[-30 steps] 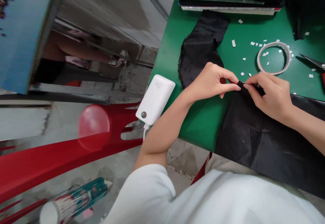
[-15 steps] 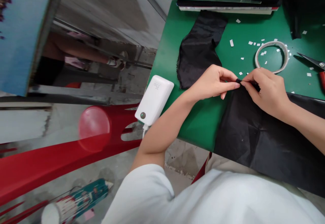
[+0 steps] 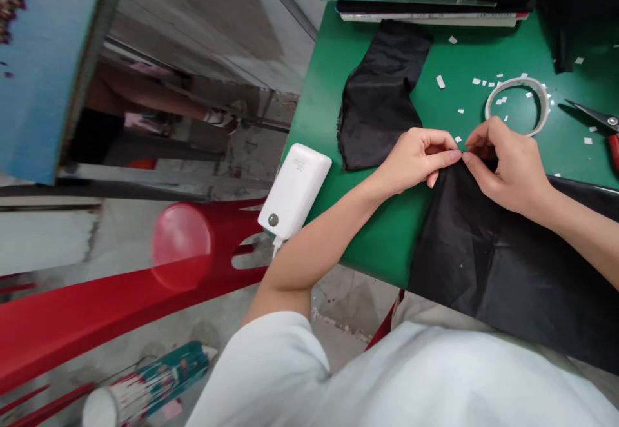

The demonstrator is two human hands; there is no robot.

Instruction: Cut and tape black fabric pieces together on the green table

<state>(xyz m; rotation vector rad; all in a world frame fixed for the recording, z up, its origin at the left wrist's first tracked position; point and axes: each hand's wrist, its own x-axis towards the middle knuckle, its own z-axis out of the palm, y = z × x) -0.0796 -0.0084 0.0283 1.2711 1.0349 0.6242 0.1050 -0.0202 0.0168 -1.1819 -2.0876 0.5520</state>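
Both hands pinch the far corner of the black cloth (image 3: 503, 259): left hand (image 3: 416, 159) and right hand (image 3: 507, 166), fingertips together.

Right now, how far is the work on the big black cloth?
Done, probably: small white paper scraps lie around the white tape ring, and a smaller black fabric piece lies aside. In hand: left hand and right hand pinch the corner of the large black fabric sheet, grips closed. Left: that sheet's remaining edge, apparently.
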